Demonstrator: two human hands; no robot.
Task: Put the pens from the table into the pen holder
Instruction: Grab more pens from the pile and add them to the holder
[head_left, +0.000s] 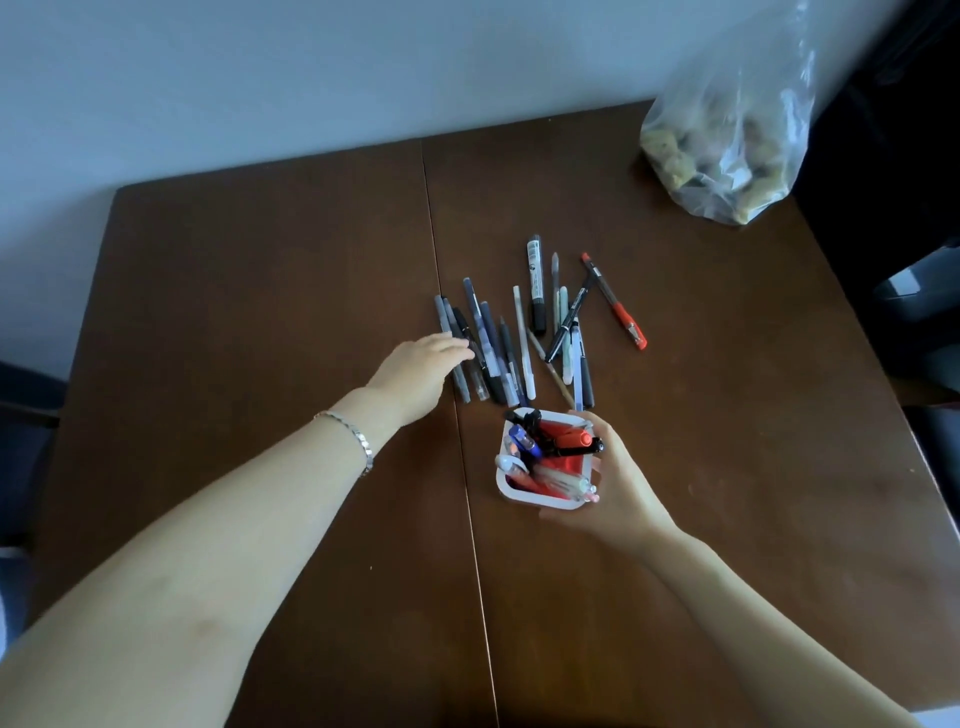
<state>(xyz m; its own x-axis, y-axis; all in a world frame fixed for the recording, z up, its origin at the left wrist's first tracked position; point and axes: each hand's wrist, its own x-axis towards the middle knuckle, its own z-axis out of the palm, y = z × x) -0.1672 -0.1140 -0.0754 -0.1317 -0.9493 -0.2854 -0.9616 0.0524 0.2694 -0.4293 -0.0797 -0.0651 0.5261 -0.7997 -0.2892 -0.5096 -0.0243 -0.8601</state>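
Observation:
A white-rimmed pen holder with a red inside stands near the middle of the brown table and holds several pens. My right hand wraps around its right side. Beyond it lies a loose pile of several pens, among them a black marker and a red pen at the right. My left hand reaches over the left edge of the pile, fingers stretched flat and touching the leftmost grey pens; nothing is gripped.
A clear plastic bag with yellowish lumps stands at the table's far right corner. A seam runs down the table's middle. A pale wall is behind, dark chairs at the left and right edges.

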